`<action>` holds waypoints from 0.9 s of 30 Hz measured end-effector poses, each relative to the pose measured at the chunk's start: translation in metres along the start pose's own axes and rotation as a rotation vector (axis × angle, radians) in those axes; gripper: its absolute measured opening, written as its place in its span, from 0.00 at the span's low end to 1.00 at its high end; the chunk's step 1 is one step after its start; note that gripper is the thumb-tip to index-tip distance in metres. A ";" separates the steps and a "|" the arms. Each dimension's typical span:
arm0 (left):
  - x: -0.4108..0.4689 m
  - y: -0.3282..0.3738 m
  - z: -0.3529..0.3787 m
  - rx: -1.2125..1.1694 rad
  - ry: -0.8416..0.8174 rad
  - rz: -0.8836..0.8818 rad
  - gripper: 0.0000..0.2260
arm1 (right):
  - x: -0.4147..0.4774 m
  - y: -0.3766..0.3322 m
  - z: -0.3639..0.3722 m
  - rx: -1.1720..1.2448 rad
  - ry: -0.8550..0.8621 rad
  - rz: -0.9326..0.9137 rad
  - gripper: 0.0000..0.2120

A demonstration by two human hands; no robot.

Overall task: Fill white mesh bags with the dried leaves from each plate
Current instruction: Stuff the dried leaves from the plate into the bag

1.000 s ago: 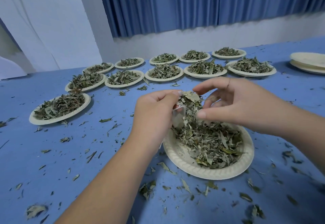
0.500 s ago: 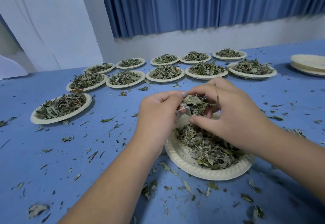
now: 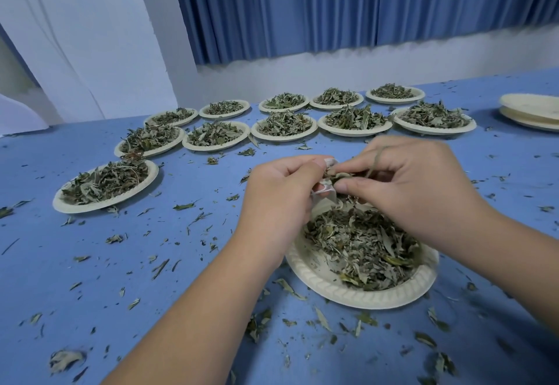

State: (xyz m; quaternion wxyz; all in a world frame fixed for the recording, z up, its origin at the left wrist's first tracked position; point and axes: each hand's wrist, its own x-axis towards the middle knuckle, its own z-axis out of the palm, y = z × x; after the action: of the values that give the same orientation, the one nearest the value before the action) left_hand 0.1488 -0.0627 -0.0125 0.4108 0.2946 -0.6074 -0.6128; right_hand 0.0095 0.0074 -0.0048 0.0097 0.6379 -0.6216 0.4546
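A cream paper plate (image 3: 314,278) heaped with dried leaves (image 3: 360,245) lies near me on the blue table. Above its far rim my left hand (image 3: 278,200) pinches the mouth of a small white mesh bag (image 3: 325,191); most of the bag is hidden behind my fingers. My right hand (image 3: 405,185) meets it from the right, its curled fingers and thumb pinching a clump of leaves (image 3: 338,176) at the bag's opening.
Several more plates of dried leaves run in two rows across the far table (image 3: 281,124), with one nearer at the left (image 3: 106,185). A stack of empty plates (image 3: 532,110) is at the far right. Loose leaf bits litter the blue tabletop (image 3: 151,263).
My right hand has closed in on the bag, pushing its clump of leaves down to the opening. The left hand has stayed on the bag's mouth.
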 end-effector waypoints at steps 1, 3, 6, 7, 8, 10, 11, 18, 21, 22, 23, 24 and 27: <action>0.000 -0.001 0.000 0.008 -0.005 -0.001 0.08 | 0.000 0.000 0.000 -0.025 0.000 -0.003 0.10; 0.002 -0.003 0.000 0.012 -0.011 -0.004 0.08 | 0.002 0.000 0.001 -0.070 0.002 0.009 0.10; 0.003 -0.004 -0.001 -0.024 -0.007 -0.010 0.07 | 0.002 -0.003 0.002 -0.110 -0.014 0.007 0.10; 0.003 -0.004 -0.001 -0.032 -0.004 -0.012 0.07 | 0.001 -0.005 0.002 -0.112 -0.030 -0.003 0.10; 0.004 -0.004 -0.002 -0.038 0.000 -0.014 0.07 | 0.001 -0.006 0.001 -0.108 -0.050 -0.015 0.11; 0.004 -0.005 -0.003 -0.044 0.005 -0.016 0.07 | 0.000 -0.007 -0.001 -0.091 -0.090 -0.025 0.12; 0.004 -0.005 -0.003 -0.046 0.005 -0.016 0.07 | 0.000 -0.008 -0.001 -0.086 -0.099 -0.021 0.11; 0.005 -0.005 -0.003 -0.072 -0.035 -0.027 0.07 | -0.001 -0.012 0.006 -0.033 0.047 0.028 0.04; 0.005 -0.005 -0.002 -0.084 -0.061 -0.041 0.07 | 0.001 -0.013 0.007 -0.078 0.038 0.033 0.05; 0.005 -0.005 -0.002 -0.088 -0.066 -0.043 0.07 | 0.002 -0.013 0.008 -0.082 0.034 0.046 0.06; 0.005 -0.005 -0.002 -0.092 -0.068 -0.044 0.07 | 0.002 -0.013 0.009 -0.090 0.032 0.057 0.06; 0.005 -0.005 -0.002 -0.096 -0.068 -0.044 0.07 | 0.002 -0.013 0.010 -0.102 0.030 0.064 0.07; 0.006 -0.006 -0.004 -0.122 -0.056 -0.038 0.07 | 0.002 -0.011 0.009 -0.077 -0.003 0.062 0.07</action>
State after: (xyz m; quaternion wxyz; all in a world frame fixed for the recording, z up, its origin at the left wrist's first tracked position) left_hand 0.1484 -0.0704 -0.0175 0.3994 0.2632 -0.5744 -0.6643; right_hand 0.0233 0.0035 -0.0023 0.0195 0.6181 -0.6582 0.4295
